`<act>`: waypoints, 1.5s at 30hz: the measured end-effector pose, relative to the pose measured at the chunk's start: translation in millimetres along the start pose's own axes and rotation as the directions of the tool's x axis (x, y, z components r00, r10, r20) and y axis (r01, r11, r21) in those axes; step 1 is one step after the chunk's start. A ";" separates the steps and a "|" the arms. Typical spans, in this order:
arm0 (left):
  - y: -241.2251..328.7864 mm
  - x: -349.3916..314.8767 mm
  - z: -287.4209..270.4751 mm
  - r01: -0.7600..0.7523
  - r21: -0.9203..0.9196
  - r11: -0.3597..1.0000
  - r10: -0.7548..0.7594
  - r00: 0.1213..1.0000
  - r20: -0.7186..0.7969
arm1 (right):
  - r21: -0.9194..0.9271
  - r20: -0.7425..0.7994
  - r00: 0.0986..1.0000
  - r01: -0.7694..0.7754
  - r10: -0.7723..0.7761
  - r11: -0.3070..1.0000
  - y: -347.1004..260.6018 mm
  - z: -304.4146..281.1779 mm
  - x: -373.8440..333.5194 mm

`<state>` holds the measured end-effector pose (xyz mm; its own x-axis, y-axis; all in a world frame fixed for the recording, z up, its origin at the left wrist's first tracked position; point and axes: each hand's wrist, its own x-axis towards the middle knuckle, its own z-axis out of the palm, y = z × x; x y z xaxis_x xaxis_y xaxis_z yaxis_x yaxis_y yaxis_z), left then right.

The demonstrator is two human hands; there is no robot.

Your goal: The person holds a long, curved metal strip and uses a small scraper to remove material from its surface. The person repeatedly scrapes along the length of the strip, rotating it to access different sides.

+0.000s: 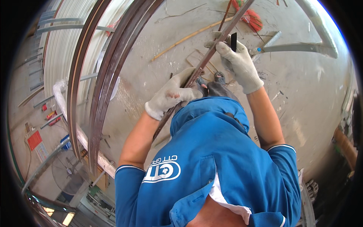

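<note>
A long, narrow brown profile strip runs slantwise in front of my body, from the top of the view down past my left side. My gloved left hand is closed round its lower part. Higher up, my gloved right hand grips the same strip, its fingertips showing on the far side. A small flat black piece stands up from between the right hand's fingers; its kind cannot be made out. Both gloves are whitish, with dark smudges on the left one.
To the left, long brown profiles lie on a metal rack beside stacked white strips. A floor fan stands behind them. On the floor are a bamboo pole, a red broom and, at right, a grey metal frame.
</note>
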<state>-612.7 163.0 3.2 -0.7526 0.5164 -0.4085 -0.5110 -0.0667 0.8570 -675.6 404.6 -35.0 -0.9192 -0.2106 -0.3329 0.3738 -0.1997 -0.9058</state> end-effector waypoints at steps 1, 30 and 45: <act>-6.6 -8.9 0.8 -0.091 -0.066 0.994 0.090 0.996 -0.006 | 0.050 0.028 0.999 0.019 -0.020 0.999 2.7 2.7 4.5; -53.9 -213.5 1.6 0.569 0.467 0.677 -0.160 0.733 -0.661 | -0.569 -0.039 0.910 0.319 -0.413 0.758 12.2 49.2 -58.2; -43.4 -205.1 6.8 0.561 0.425 0.710 -0.149 0.710 -0.688 | -0.664 -0.114 0.807 0.371 -0.579 0.649 20.2 62.0 -51.6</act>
<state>-433.4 65.8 51.9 -0.7442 -0.2105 -0.6340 -0.6084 0.6054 0.5131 -612.9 352.1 -19.8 -0.9727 0.0548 0.2256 -0.1812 0.4282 -0.8853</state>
